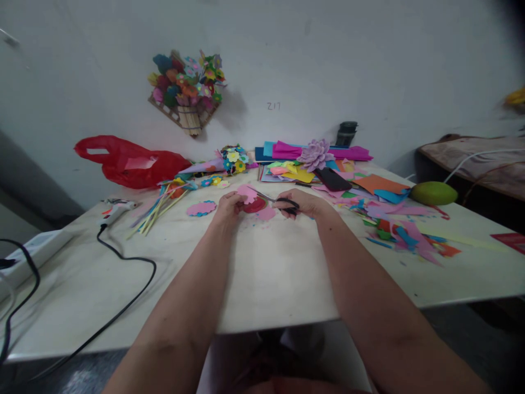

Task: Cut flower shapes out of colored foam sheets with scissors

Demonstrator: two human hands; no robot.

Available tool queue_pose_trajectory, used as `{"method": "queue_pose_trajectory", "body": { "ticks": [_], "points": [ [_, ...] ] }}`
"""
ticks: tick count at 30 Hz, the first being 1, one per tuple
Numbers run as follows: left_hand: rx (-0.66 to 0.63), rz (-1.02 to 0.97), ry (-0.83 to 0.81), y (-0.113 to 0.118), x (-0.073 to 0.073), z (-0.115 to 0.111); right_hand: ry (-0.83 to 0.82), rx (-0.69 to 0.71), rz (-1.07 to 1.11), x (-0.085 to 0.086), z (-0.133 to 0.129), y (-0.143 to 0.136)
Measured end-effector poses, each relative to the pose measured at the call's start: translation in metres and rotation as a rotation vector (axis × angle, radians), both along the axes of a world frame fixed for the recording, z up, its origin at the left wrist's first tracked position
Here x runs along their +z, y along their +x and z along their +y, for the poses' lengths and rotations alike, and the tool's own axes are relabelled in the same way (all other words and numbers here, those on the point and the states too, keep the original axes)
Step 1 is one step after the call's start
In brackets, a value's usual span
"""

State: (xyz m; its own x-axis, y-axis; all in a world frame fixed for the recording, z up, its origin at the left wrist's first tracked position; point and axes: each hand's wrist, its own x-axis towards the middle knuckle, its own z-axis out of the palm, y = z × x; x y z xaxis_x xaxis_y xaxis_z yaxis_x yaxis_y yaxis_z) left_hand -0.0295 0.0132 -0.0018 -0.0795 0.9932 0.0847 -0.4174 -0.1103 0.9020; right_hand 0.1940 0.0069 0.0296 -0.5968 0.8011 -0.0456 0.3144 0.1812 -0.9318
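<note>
Partly, fingers of the left hand (231,207) hide the pink piece (246,192).

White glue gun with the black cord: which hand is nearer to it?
Left. The left hand, holding a pink cut-out piece, is to the right of the glue gun; the right hand, gripping black-handled scissors, is farther right.

Two bare arms reach forward over the surface (274,273).
The left hand (232,203) pinches with curled fingers; the right hand (293,202), bent inward at the wrist, grips opposite.
</note>
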Motion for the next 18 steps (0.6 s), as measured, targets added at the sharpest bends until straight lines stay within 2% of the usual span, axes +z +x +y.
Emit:
{"method": "queue_pose_trajectory", "body": {
  "ticks": [18],
  "points": [
    [0.007,-0.017,-0.025,0.0026,0.0026,-0.0034,-0.003,-0.041,-0.004,0.0038,-0.0055,-0.0055]
  ]
}}
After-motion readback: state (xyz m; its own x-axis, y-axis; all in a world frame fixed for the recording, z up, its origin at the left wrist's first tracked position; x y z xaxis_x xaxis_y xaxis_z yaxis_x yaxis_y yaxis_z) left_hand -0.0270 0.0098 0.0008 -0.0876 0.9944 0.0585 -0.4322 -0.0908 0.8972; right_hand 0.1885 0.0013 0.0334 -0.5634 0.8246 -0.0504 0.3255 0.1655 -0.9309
